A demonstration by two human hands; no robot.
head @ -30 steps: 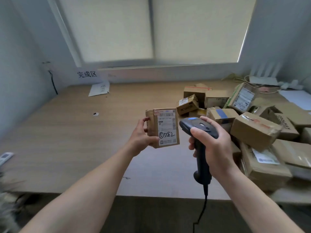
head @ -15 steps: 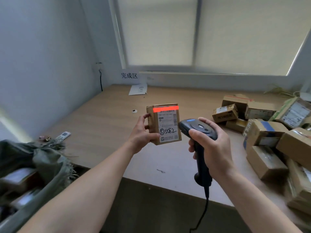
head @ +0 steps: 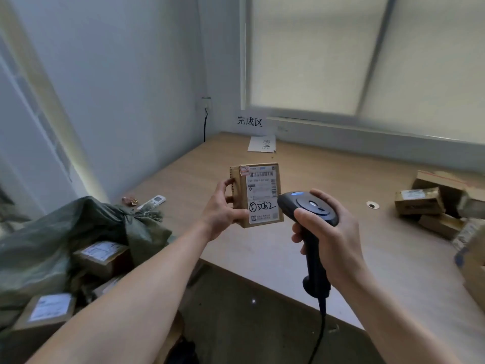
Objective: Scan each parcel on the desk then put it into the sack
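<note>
My left hand (head: 223, 208) grips a small brown cardboard parcel (head: 258, 194) upright above the desk, its white label with a barcode and handwritten number facing me. My right hand (head: 332, 229) holds a black corded barcode scanner (head: 308, 210) by the handle, its head just right of the parcel's lower corner and pointed at it. A green sack (head: 65, 237) lies open at the lower left beside the desk, with several labelled parcels (head: 102, 254) inside. More brown parcels (head: 420, 202) are piled on the desk at the right edge of view.
The wooden desk (head: 315, 258) runs along a window wall. A white remote (head: 152, 202) and small scraps lie near its left edge, a sheet of paper (head: 262, 144) at the back, a small round hole cover (head: 372, 204) to the right. Dark floor lies below.
My view has swung left, bringing the sack into view and pushing the parcel pile to the right edge. The scanner's red line on the label half a second ago is gone.
</note>
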